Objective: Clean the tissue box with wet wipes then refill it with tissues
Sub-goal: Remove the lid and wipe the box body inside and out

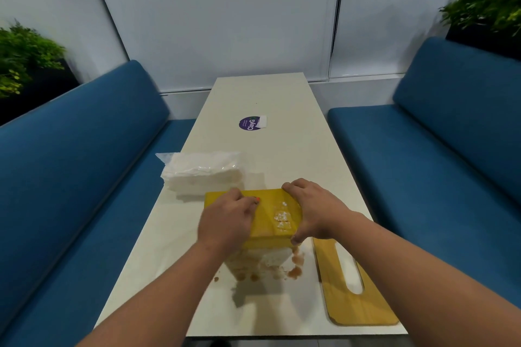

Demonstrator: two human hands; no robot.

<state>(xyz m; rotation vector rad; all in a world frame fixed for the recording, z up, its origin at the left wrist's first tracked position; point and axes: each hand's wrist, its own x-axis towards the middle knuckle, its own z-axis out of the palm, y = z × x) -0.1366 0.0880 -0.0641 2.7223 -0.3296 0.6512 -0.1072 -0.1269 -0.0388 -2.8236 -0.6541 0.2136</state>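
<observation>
Right hand (315, 210) fingers clamp the yellow tissue box (270, 217) at its right end, thumb near, fingers far. Left hand (225, 220) lies on top, fingers curled together. The box sits mid-table (253, 93), tissue pack (203, 173) just beyond, slotted lid (349, 290) alongside.

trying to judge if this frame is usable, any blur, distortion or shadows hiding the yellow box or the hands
Head view: wide-angle bending bows the blue benches and wall lines; edges smear, the plants most. The centre is fairly sharp: the yellow tissue box, left hand and right hand read clearly. Soft, even light; a grey shadow falls on the table just below the box, over brown stains.
</observation>
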